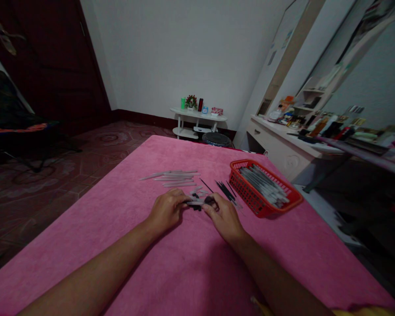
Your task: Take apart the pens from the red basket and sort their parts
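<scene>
My left hand (pixel 167 208) pinches one end of a slim greyish-white pen barrel (pixel 195 202), held level just above the pink cloth. At the barrel's other end, the closed fingers of my right hand (pixel 224 215) hold a small dark piece (pixel 208 199); its exact shape is partly hidden. Beneath and around the fingers lie small black pen parts (pixel 196 208) and short pale, clear-looking pieces (pixel 196 189). Beyond my left hand, several more pale pen barrels (pixel 179 178) rest side by side. Thin dark refills (pixel 225 190) lie past my right hand.
A red plastic basket (pixel 246 197) full of grey-white pens stands at the right on the pink-covered table (pixel 171 263). Farther right is a dresser (pixel 283 145) crowded with bottles. A small white stand (pixel 199 115) is against the back wall, and a folding chair (pixel 16 114) at left.
</scene>
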`<action>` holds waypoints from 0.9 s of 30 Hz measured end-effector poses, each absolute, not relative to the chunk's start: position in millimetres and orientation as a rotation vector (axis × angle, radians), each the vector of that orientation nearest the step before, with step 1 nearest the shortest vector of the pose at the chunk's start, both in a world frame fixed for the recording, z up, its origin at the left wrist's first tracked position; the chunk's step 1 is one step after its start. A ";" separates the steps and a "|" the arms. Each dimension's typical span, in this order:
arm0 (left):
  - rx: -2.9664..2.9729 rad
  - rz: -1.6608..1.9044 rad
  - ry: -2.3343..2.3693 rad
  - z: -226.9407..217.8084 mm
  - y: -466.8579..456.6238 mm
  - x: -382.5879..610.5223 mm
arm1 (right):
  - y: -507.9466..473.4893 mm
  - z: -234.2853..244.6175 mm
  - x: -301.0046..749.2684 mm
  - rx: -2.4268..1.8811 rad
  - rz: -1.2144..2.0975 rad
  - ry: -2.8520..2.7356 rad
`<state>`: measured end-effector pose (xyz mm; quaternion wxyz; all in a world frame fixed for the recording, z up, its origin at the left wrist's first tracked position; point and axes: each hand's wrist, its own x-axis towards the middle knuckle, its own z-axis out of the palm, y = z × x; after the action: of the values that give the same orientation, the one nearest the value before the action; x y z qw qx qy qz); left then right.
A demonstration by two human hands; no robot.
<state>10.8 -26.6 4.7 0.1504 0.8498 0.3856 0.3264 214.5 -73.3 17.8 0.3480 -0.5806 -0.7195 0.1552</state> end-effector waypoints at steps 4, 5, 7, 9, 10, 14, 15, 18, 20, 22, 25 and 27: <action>2.450 0.921 1.098 6.4 -28.1 12.3 | -74.3 19.0 215.1 -1.543 0.379 -1.907; 2.453 0.917 1.097 6.8 -28.4 12.6 | -74.7 19.7 215.1 -1.574 0.379 -1.910; 2.448 0.923 1.096 7.1 -28.4 12.7 | -75.4 21.3 214.8 -1.612 0.371 -1.889; 2.432 0.940 1.096 6.8 -27.7 12.1 | -75.5 22.5 214.3 -1.602 0.335 -1.860; 2.425 0.945 1.097 6.5 -27.2 11.7 | -75.4 22.9 214.1 -1.588 0.316 -1.858; 2.434 0.922 1.095 6.4 -26.5 10.9 | -75.1 22.8 214.3 -1.597 0.326 -1.905; 2.436 0.917 1.096 6.6 -26.6 11.0 | -75.1 22.7 214.6 -1.609 0.337 -1.905; 2.427 0.922 1.105 6.9 -26.6 11.5 | -74.8 22.0 215.2 -1.586 0.319 -1.872; 2.427 0.924 1.106 6.7 -26.3 11.6 | -74.5 21.7 215.4 -1.562 0.290 -1.884; 2.440 0.917 1.100 6.2 -25.9 11.5 | -74.4 21.5 215.4 -1.580 0.291 -1.913; 2.441 0.925 1.099 5.2 -25.7 11.3 | -74.3 21.8 215.3 -1.609 0.303 -1.905; 2.433 0.932 1.101 4.7 -25.8 11.2 | -74.1 21.8 215.3 -1.580 0.294 -1.893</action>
<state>11.2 -25.8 4.7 0.1559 0.8498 0.3844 0.3253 215.3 -74.1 21.8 0.3233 -0.6020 -0.7215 0.1121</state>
